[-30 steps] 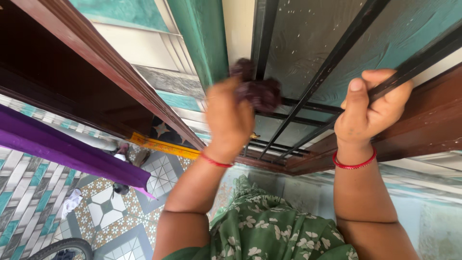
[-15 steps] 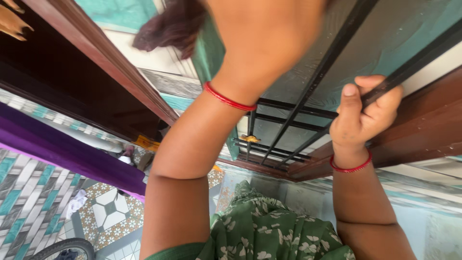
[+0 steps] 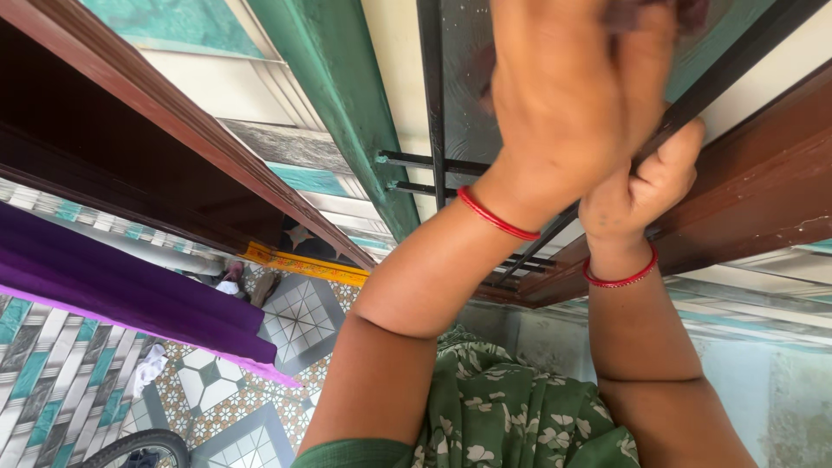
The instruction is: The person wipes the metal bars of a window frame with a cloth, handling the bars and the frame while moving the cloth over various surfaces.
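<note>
Black window bars (image 3: 431, 104) wiped: left hand (image 3: 572, 95) shifted rightward since half-second ago, now blurred, clenched on dark cloth (image 3: 646, 13) at top edge. Right hand (image 3: 637, 195) kept clamped on slanted bar (image 3: 719, 78).

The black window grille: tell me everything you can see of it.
The black window grille looks like painted metal: slim upright bars crossed by horizontal bars, set inside a brown wooden frame before dusty glass. The right hand is curled around one bar; the left hand crosses in front of it higher up, blurred, hiding part of it.
</note>
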